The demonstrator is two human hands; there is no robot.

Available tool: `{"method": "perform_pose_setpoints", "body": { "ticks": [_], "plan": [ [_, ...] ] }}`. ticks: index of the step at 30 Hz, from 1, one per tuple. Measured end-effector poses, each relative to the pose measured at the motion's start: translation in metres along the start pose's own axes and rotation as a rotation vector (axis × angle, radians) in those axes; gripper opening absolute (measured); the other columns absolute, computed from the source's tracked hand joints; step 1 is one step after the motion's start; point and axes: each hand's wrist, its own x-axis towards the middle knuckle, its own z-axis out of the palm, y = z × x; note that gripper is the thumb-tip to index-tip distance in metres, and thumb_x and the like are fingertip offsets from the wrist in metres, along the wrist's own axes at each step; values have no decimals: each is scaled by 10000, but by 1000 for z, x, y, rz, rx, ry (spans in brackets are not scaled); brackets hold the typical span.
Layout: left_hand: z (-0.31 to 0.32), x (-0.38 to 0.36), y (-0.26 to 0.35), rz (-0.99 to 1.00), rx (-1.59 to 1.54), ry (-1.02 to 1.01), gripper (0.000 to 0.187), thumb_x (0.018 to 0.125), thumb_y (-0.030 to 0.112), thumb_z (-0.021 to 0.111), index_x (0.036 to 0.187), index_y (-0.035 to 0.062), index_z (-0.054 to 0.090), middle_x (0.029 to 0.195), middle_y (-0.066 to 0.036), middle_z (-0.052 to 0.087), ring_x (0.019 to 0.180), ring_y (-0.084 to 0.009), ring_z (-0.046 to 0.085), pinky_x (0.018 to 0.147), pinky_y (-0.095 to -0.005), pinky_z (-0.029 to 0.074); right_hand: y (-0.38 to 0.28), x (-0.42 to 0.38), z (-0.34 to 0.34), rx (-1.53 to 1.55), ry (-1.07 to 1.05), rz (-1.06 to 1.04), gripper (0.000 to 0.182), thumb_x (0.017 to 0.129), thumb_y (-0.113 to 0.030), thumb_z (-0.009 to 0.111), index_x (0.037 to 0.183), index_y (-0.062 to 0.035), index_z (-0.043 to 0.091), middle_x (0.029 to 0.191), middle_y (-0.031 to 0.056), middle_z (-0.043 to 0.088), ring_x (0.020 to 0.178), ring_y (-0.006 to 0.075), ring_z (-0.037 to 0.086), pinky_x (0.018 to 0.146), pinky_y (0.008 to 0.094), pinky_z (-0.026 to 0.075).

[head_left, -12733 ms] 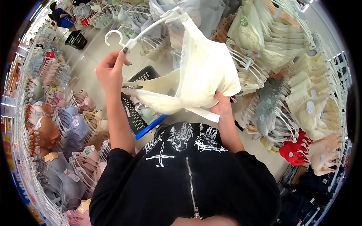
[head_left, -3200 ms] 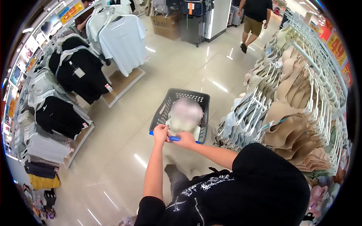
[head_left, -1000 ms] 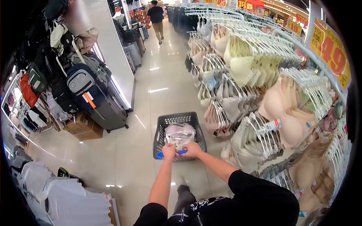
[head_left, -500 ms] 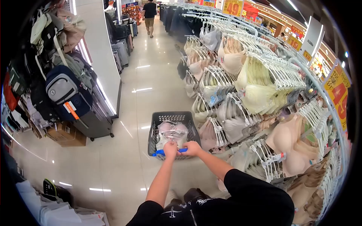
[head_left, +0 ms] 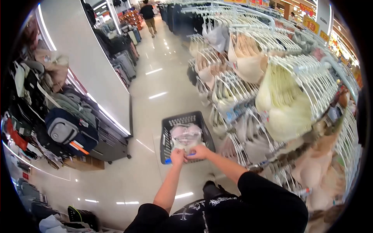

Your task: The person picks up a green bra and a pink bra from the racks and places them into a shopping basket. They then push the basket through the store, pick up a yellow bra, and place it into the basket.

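Observation:
A dark grey plastic shopping basket (head_left: 165, 136) with slotted walls is in front of me, low in the aisle. Pink and whitish bras (head_left: 186, 133) lie inside it on clear or white hangers. A blue basket handle (head_left: 168, 160) crosses its near side. My left hand (head_left: 178, 156) is closed around this handle. Close beside it, my right hand (head_left: 198, 152) is also closed on the handle. My fingers cover most of the bar between its ends. Whether the basket touches the floor cannot be made out.
Racks of bras on white hangers, pale yellow ones (head_left: 285, 101) among them, line the right side. Backpacks (head_left: 70, 130) and a grey suitcase (head_left: 110, 141) stand left beside a white pillar (head_left: 83, 58). A person (head_left: 148, 17) walks farther up the shiny tiled aisle (head_left: 155, 83).
The view has turned and tilted, and the racks on the right now look nearer. Both hands stay on the handle as the basket moves along the aisle. The person ahead is still walking.

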Motion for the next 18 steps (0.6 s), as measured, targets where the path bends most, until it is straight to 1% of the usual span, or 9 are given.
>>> {"method": "perform_pose_setpoints", "body": {
  "ticks": [1, 4, 5, 8, 9, 12, 13, 16, 18],
  "plan": [
    [4, -1, 22, 25, 89, 52, 187, 793, 138, 568, 695, -22, 577, 524, -70, 549, 347, -136, 511, 320, -255, 380, 7, 8, -2, 14, -11, 18, 425, 661, -503, 651, 752, -87, 654, 676, 86, 624, 632, 222, 604, 574, 320, 456],
    [6, 37, 20, -67, -9, 5, 158, 779, 106, 555, 664, -1, 562, 539, -58, 537, 341, -134, 497, 317, -257, 400, 22, 38, -17, -14, -34, 24, 380, 729, -465, 605, 763, -90, 651, 683, 85, 624, 630, 218, 597, 566, 324, 441],
    [8, 47, 23, -87, -27, 1, 149, 779, 98, 549, 668, -1, 558, 545, -60, 536, 339, -134, 491, 321, -260, 410, 27, 48, -21, 59, -24, 13, 353, 748, -439, 590, 776, -92, 649, 676, 89, 619, 607, 228, 583, 557, 333, 431],
    [15, 61, 43, -112, -38, 18, 130, 781, 87, 542, 690, -4, 558, 558, -65, 539, 342, -132, 484, 330, -261, 425, 41, 68, -30, 129, 25, 46, 343, 749, -423, 589, 769, -85, 643, 662, 96, 612, 592, 243, 574, 551, 338, 429],
    [19, 66, 45, -117, -44, 29, 125, 782, 86, 542, 699, -6, 560, 561, -66, 541, 344, -132, 483, 333, -260, 428, 45, 72, -31, 135, 75, 18, 318, 761, -381, 583, 761, -67, 637, 647, 107, 603, 580, 255, 569, 544, 344, 426],
    [21, 91, 39, -100, -78, 30, 116, 779, 91, 545, 723, -8, 569, 569, -66, 541, 348, -129, 482, 339, -255, 429, 55, 94, -39, 161, 119, 51, 291, 776, -337, 571, 747, -53, 627, 641, 116, 598, 584, 265, 574, 544, 350, 428],
    [23, 93, 49, -121, -91, 30, 115, 778, 89, 542, 733, -12, 576, 570, -66, 538, 346, -130, 479, 339, -253, 429, 58, 100, -40, 164, 157, 24, 280, 787, -312, 560, 743, -41, 617, 639, 121, 593, 585, 274, 570, 543, 352, 427],
    [25, 103, 60, -125, -89, 20, 105, 782, 78, 531, 727, -3, 566, 584, -60, 536, 343, -131, 474, 336, -244, 419, 64, 114, -48, 163, 176, 22, 273, 784, -302, 561, 737, -37, 607, 641, 120, 589, 588, 281, 566, 545, 352, 429],
    [22, 113, 58, -124, -121, -29, 104, 788, 85, 523, 738, 3, 560, 602, -59, 541, 366, -134, 494, 359, -246, 434, 71, 113, -42, 230, 288, 143, 230, 778, -266, 566, 742, -43, 604, 641, 103, 593, 577, 264, 562, 545, 347, 430]
  ]
}}
